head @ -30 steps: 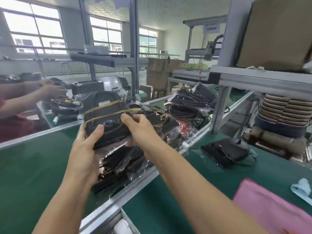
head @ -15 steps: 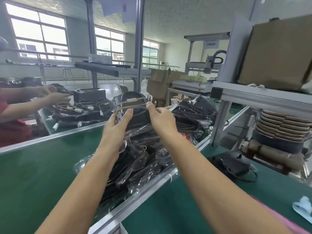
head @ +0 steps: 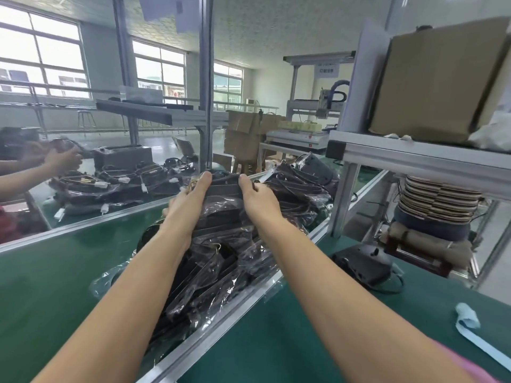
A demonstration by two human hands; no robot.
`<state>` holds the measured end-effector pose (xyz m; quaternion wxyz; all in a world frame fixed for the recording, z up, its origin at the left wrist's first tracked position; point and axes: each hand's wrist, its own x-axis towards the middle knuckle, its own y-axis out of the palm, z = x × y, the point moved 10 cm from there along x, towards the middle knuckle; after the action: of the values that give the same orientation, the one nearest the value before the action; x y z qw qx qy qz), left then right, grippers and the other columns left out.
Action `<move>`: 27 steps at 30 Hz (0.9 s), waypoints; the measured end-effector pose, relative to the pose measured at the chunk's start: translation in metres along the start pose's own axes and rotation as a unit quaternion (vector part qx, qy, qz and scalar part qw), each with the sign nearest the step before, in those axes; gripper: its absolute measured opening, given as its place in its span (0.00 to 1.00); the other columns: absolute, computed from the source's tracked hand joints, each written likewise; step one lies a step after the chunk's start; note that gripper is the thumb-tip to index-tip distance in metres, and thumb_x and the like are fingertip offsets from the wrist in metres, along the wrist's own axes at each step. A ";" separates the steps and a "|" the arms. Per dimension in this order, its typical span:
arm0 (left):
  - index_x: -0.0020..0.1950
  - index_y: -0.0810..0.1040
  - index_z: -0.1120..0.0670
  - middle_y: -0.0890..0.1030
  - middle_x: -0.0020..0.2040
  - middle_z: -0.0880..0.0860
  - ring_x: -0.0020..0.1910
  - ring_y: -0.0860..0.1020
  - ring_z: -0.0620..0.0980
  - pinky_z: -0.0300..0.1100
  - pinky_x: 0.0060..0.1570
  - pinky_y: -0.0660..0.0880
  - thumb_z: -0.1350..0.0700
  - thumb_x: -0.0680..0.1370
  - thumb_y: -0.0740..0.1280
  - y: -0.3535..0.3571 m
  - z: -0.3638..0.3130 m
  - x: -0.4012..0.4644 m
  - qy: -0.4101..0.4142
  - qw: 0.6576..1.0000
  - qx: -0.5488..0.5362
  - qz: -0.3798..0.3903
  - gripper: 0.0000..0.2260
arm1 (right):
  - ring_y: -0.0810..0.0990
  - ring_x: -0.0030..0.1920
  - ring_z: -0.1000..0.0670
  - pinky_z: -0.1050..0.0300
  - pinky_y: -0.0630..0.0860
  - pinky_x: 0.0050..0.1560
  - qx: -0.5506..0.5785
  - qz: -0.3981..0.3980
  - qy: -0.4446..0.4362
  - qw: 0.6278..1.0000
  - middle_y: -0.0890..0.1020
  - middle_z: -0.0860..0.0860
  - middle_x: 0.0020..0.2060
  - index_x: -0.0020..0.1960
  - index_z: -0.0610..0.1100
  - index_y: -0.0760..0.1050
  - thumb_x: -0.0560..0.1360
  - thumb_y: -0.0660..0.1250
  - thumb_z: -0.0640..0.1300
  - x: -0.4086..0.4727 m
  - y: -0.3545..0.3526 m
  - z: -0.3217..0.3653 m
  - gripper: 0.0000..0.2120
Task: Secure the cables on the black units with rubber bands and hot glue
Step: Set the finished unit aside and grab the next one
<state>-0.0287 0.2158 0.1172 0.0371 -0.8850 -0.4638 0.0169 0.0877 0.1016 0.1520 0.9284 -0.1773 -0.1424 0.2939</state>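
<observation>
Black units [head: 221,189] in clear glossy bags. Green belt [head: 55,286], silver rails. Brown carton [head: 437,78]. Striped brown-cream stack [head: 439,200]. Light blue strap [head: 470,327]. Pink sleeve [head: 467,366].

Single view: a head-worn wide-angle camera. It faces forward and slightly down along both outstretched forearms, across the green surface [head: 55,294]. The metal post [head: 206,84] stands straight ahead beyond the surface; forearms fill the near field. The room beyond the post appears distant. No second view exists.
</observation>
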 end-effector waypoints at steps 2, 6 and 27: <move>0.77 0.61 0.51 0.62 0.76 0.55 0.75 0.60 0.58 0.61 0.72 0.57 0.25 0.68 0.60 -0.010 -0.005 -0.005 0.036 0.998 0.008 -0.060 0.45 | 0.72 0.65 0.43 0.44 0.68 0.66 0.005 0.004 -0.001 1.000 0.74 0.45 0.67 0.70 0.42 0.69 0.80 0.52 0.62 -0.001 -0.002 -0.001 0.30; 0.73 0.68 0.48 0.65 0.74 0.52 0.73 0.59 0.53 0.56 0.70 0.53 0.39 0.78 0.60 -0.020 -0.038 -0.030 0.179 0.948 0.189 -0.182 0.25 | 0.74 0.58 0.44 0.45 0.70 0.62 0.001 0.008 -0.017 1.000 0.77 0.44 0.62 0.64 0.41 0.73 0.81 0.52 0.60 -0.001 -0.007 -0.002 0.26; 0.67 0.72 0.57 0.74 0.66 0.56 0.65 0.72 0.55 0.50 0.66 0.69 0.53 0.78 0.66 0.275 0.061 -0.060 0.098 0.972 0.115 0.182 0.19 | 0.75 0.60 0.45 0.56 0.67 0.53 -0.144 -0.110 0.109 0.977 0.77 0.46 0.60 0.66 0.45 0.72 0.81 0.55 0.52 -0.099 -0.153 -0.194 0.18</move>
<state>0.1586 0.0138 0.0338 0.1804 -0.9416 -0.2841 -0.0102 0.1569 -0.1222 0.0249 0.9299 -0.3230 -0.0996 0.1450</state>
